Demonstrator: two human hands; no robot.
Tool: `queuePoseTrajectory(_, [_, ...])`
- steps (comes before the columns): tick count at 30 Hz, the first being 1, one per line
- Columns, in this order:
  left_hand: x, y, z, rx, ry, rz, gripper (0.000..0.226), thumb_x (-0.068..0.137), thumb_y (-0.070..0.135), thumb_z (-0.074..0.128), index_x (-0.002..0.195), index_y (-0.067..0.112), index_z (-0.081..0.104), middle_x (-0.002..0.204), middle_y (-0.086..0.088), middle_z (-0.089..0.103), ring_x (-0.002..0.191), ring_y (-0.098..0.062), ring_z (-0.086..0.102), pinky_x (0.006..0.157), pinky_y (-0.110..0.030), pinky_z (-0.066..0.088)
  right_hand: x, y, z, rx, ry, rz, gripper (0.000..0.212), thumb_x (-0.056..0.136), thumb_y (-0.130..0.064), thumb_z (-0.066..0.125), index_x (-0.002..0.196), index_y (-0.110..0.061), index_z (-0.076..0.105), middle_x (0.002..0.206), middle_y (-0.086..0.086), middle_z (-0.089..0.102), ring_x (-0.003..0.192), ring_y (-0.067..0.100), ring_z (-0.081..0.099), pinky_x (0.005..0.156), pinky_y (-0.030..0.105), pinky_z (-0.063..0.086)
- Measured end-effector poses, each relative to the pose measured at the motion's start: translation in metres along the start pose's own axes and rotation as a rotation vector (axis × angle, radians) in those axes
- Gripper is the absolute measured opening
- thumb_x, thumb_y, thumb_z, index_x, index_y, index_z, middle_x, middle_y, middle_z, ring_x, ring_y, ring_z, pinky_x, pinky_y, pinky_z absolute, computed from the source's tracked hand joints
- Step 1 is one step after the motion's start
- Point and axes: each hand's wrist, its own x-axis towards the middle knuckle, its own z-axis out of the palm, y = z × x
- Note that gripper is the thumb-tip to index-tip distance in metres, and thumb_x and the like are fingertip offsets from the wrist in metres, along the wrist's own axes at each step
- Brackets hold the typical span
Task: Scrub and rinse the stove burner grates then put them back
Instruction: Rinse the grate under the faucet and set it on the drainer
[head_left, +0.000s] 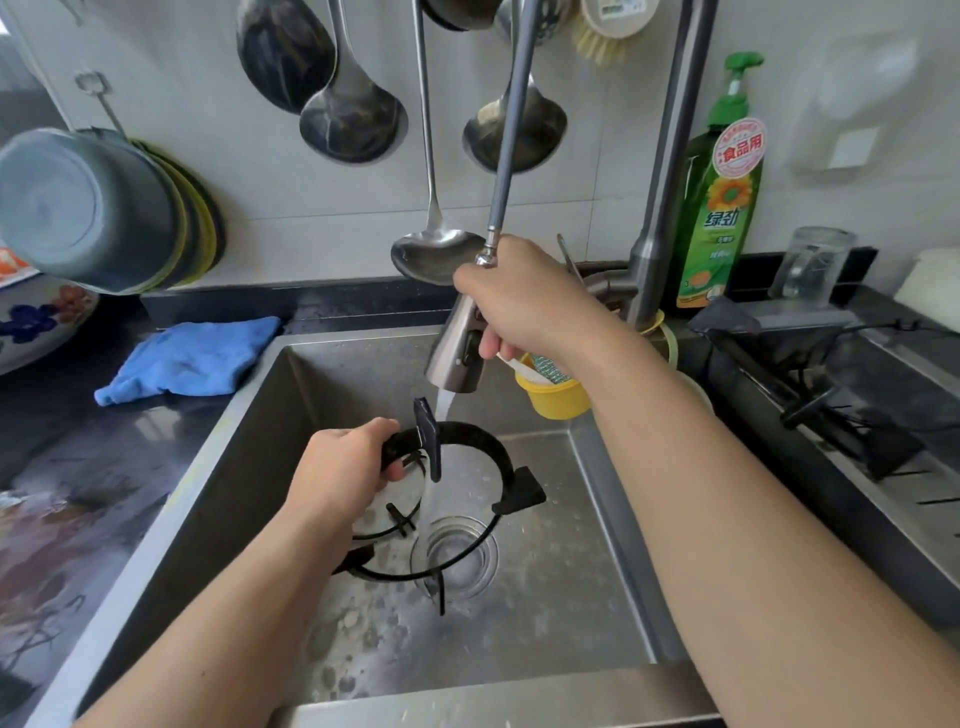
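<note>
The grate (457, 457), a black ring with upright prongs, is held tilted over the sink (597, 519), above the drain (454, 556). The left hand (343, 467) grips its rim on the near-left side, fingers curled round the ring. A thinner wire ring (415, 566) sits lower, near the drain; whether it belongs to the same grate or is a second piece cannot be told.

The right hand (524, 296) holds the pull-out sprayer (454, 348), fingers wrapped round its body, hose (511, 124) rising behind it. Water (441, 410) runs from the head, falls just beside a prong at the ring's far side, and carries on into the drain. The sink floor shows specks and suds.

The step in hand looks like the rinse: scrubbing seems done or paused, since neither hand holds a brush or sponge. How clean the grate is cannot be judged from this view.

Next, the grate probably needs turning in the left hand so the stream reaches the remaining prongs and the underside, or the sprayer needs sweeping round the ring. The wet rim may be slippery, so a firm hold matters.

Further out, a yellow cup (553, 397) hangs at the sink's back edge, a blue cloth (192, 358) lies on the counter to the left, a soap bottle (724, 208) stands behind the tap, and the stove (831, 395) is to the right, where the grate must go back.
</note>
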Motion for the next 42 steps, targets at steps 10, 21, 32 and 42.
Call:
queuePoseTrajectory(10, [0.003, 0.000, -0.005, -0.071, 0.035, -0.045, 0.035, 0.084, 0.024, 0.054, 0.052, 0.012, 0.053, 0.045, -0.001, 0.039, 0.040, -0.016, 0.028, 0.049, -0.029, 0.023, 0.007, 0.019, -0.018, -0.172, 0.110, 0.065, 0.015, 0.090, -0.031, 0.048, 0.083, -0.018, 0.045, 0.077, 0.007, 0.060, 0.056, 0.027, 0.068, 0.049, 0.030, 0.047])
queuePoseTrajectory(21, [0.010, -0.003, -0.004, -0.333, 0.009, -0.076, 0.051, 0.094, 0.053, 0.062, 0.067, 0.011, 0.058, 0.047, 0.004, 0.037, 0.041, -0.013, 0.025, 0.046, -0.026, 0.021, 0.003, 0.013, -0.020, -0.196, 0.064, 0.083, 0.016, 0.092, -0.028, 0.047, 0.082, -0.016, 0.044, 0.058, 0.009, 0.060, 0.033, 0.011, 0.053, 0.045, 0.022, 0.039])
queuePoseTrajectory(32, [0.018, -0.006, -0.010, -0.883, -0.056, -0.384, 0.044, 0.108, 0.042, 0.044, 0.076, 0.013, 0.049, 0.047, 0.008, 0.025, 0.032, -0.005, 0.016, 0.031, -0.018, 0.013, 0.001, 0.008, -0.014, 0.004, -0.021, 0.109, 0.016, 0.092, -0.025, 0.052, 0.084, -0.012, 0.048, 0.056, 0.009, 0.053, 0.042, 0.021, 0.055, 0.043, 0.025, 0.040])
queuePoseTrajectory(42, [0.034, -0.011, -0.024, -1.122, -0.050, -0.585, 0.048, 0.110, 0.037, 0.039, 0.068, 0.014, 0.040, 0.036, 0.006, 0.020, 0.023, -0.006, 0.015, 0.026, -0.017, 0.009, 0.001, 0.002, -0.009, 0.100, -0.068, 0.123, 0.013, 0.093, -0.024, 0.052, 0.089, -0.012, 0.048, 0.074, 0.010, 0.048, 0.049, 0.024, 0.061, 0.049, 0.030, 0.045])
